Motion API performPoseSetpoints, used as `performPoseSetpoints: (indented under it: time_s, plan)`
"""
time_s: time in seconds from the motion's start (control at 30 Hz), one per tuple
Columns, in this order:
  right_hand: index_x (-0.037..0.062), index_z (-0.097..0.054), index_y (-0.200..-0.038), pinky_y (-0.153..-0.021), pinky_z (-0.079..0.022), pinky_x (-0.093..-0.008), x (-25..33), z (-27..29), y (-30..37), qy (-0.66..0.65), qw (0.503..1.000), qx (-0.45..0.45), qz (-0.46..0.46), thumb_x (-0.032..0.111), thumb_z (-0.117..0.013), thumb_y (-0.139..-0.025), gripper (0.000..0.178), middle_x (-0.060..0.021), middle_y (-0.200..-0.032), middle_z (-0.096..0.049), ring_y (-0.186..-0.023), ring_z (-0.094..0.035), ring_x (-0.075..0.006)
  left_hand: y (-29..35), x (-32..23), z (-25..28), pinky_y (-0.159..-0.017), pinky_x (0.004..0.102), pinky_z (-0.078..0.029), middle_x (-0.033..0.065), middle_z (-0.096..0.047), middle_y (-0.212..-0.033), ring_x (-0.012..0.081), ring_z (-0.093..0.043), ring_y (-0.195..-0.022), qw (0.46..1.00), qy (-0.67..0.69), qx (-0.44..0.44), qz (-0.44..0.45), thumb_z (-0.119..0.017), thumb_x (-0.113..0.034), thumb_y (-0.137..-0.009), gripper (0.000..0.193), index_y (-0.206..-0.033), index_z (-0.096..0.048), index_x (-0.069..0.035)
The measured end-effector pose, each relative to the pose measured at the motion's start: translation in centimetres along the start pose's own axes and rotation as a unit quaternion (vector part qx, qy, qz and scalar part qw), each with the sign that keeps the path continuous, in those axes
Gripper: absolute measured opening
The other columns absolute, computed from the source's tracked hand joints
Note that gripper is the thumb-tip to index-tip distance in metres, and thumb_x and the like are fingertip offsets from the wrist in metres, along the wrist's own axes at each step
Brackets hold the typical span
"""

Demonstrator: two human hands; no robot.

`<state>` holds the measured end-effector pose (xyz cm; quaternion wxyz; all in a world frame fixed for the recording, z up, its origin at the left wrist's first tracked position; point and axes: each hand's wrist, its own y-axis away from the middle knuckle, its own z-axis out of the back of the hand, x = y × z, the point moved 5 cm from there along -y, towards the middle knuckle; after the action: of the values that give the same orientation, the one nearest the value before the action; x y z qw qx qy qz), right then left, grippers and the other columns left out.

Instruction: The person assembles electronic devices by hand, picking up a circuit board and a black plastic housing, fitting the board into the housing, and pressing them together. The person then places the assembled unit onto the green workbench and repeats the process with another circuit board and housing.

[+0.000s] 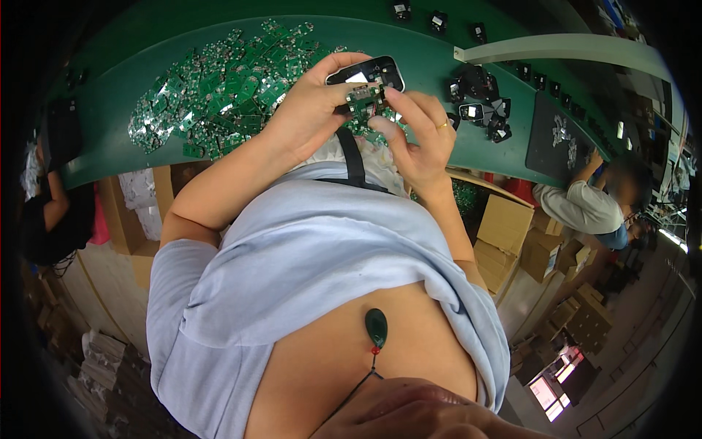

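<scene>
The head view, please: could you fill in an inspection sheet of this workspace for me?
Surface: green table, curved by the lens.
Job's things: small circuit board pinched between both hands; black casing behind it in the left hand.
Clutter: heap of green boards; black parts.
Grippers: left hand and right hand both grip with the fingers.
Cables: nothing seen.
Surroundings: cardboard boxes; a seated co-worker.

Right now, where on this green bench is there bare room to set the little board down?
Bare green bench lies below the circuit board heap, along the near edge. Another bare strip runs from the right hand under the black parts cluster to the dark mat. It is crowded between the left hand and the heap.
</scene>
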<state>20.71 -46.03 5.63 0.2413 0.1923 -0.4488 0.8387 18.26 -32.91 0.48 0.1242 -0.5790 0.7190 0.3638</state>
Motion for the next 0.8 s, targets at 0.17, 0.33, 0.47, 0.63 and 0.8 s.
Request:
performPoseSetpoints:
  time_s: [0.17,0.33,0.47,0.63,0.8]
  plan:
    - [0.0118,-0.068,-0.093,-0.048,-0.041,-0.0260,0.0,-0.4,0.2,0.010,0.999,-0.004,0.047,0.006,-0.073,-0.058,0.036,-0.0033,-0.077,-0.057,-0.061,-0.051,-0.0165,0.3,0.2,-0.6,-0.083,0.0303,-0.046,0.0083,-0.057,-0.104,0.0162,-0.056,-0.095,0.999,0.009,-0.041,-0.005,-0.057,-0.007,-0.083,0.037,-0.118,-0.045,-0.004]
    - [0.0091,-0.067,-0.084,-0.050,-0.042,-0.0271,-0.3,-0.2,0.1,0.025,0.997,-0.026,0.061,-0.002,-0.067,-0.058,0.029,-0.0040,-0.075,-0.057,-0.062,-0.051,-0.0178,0.2,0.5,-1.0,-0.078,0.0284,-0.046,0.0040,-0.058,-0.096,0.0131,-0.054,-0.088,1.000,-0.006,-0.008,0.022,-0.058,-0.012,-0.084,0.029,-0.110,-0.050,-0.003]
    - [0.0075,-0.065,-0.081,-0.054,-0.043,-0.0284,0.0,0.4,-0.5,0.019,0.995,-0.068,0.067,-0.003,-0.067,-0.058,0.026,-0.0044,-0.073,-0.056,-0.065,-0.052,-0.0189,0.5,0.1,-0.7,-0.079,0.0283,-0.044,0.0022,-0.058,-0.096,0.0110,-0.054,-0.087,0.996,-0.081,-0.024,0.018,-0.058,-0.015,-0.085,0.028,-0.111,-0.051,-0.005]
    - [0.0051,-0.063,-0.080,-0.059,-0.043,-0.0298,-1.6,1.5,-0.7,0.004,0.997,-0.073,-0.022,-0.003,-0.067,-0.063,0.019,-0.0058,-0.072,-0.055,-0.066,-0.052,-0.0210,0.5,-0.5,-0.6,-0.087,0.0304,-0.043,0.0061,-0.055,-0.109,0.0141,-0.052,-0.101,0.995,-0.077,0.067,0.002,-0.050,-0.019,-0.091,0.037,-0.125,-0.042,-0.005]
    - [0.0059,-0.062,-0.077,-0.054,-0.042,-0.0292,-1.3,1.2,-1.4,-0.004,0.998,-0.051,-0.041,-0.001,-0.067,-0.065,0.015,-0.0053,-0.071,-0.057,-0.064,-0.053,-0.0201,0.6,-0.9,-0.4,-0.084,0.0276,-0.045,0.0073,-0.056,-0.106,0.0139,-0.054,-0.097,0.971,-0.218,0.048,-0.081,-0.057,-0.016,-0.087,0.040,-0.122,-0.043,-0.003]
